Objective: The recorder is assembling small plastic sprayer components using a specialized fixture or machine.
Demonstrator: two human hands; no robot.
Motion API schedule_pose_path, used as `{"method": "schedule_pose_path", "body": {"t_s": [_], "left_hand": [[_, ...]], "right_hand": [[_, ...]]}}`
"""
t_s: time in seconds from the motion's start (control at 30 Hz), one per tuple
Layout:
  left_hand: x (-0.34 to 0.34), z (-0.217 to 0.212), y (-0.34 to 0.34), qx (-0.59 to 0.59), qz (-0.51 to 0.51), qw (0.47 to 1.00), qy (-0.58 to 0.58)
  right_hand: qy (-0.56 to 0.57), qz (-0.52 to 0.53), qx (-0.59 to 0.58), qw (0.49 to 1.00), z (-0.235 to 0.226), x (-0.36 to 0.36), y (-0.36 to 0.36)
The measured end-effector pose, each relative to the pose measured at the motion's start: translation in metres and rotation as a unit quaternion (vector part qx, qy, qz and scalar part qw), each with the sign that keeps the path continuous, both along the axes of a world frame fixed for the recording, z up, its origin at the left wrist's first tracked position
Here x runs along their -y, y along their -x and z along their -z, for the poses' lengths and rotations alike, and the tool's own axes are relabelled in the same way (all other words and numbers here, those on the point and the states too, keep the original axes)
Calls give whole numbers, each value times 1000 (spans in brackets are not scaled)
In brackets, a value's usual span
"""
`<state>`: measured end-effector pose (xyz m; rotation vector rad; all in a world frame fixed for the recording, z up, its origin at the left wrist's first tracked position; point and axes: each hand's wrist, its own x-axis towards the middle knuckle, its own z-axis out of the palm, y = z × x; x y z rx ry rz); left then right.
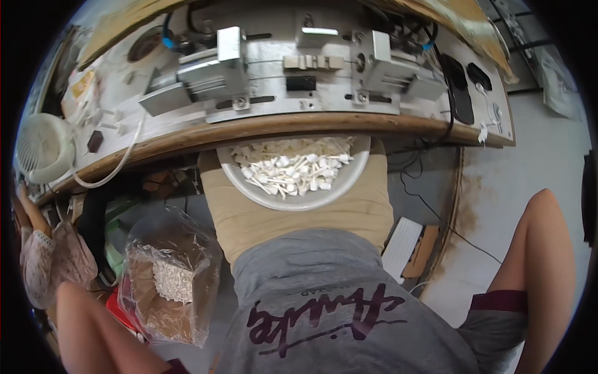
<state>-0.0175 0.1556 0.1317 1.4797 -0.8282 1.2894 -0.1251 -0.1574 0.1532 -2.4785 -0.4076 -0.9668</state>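
Hands: both outside the head view; cannot tell if apart or closed on anything.
White bits (pixel 291 176): heaped in the pale basket (pixel 294 204) on the lap (pixel 367 206); likely light, hard, slippery; pinch thin stems.
Basket: probably light, stiff; hold both rim sides.

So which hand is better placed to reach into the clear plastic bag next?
Probably the left: the clear plastic bag lies on the person's left, near the bent left arm, while the right arm is across on the other side. Neither hand is in view, though, so that's only a judgement.
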Motion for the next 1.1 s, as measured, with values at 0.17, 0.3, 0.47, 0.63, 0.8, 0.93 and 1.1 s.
{"method": "schedule_pose_path", "body": {"t_s": [0.17,0.3,0.47,0.63,0.8,0.93,1.1], "left_hand": [[45,164,-74,-288,-75,953,-50],[56,212,-99,-374,-94,921,-57],[57,232,-113,-419,-98,900,-68],[50,234,-113,-434,-101,891,-85],[51,239,-119,-452,-98,882,-88],[57,247,-124,-464,-93,876,-90],[57,244,-130,-471,-101,871,-93]], "right_hand": [[-4,23,-5,1000,-1,3,8],[-4,25,-6,1000,1,3,6],[-6,25,-5,1000,3,-1,6],[-19,20,7,1000,-3,-3,6],[-21,20,8,1000,-2,-3,6],[-18,24,4,1000,1,-2,7],[-17,19,10,1000,1,-3,5]]}}
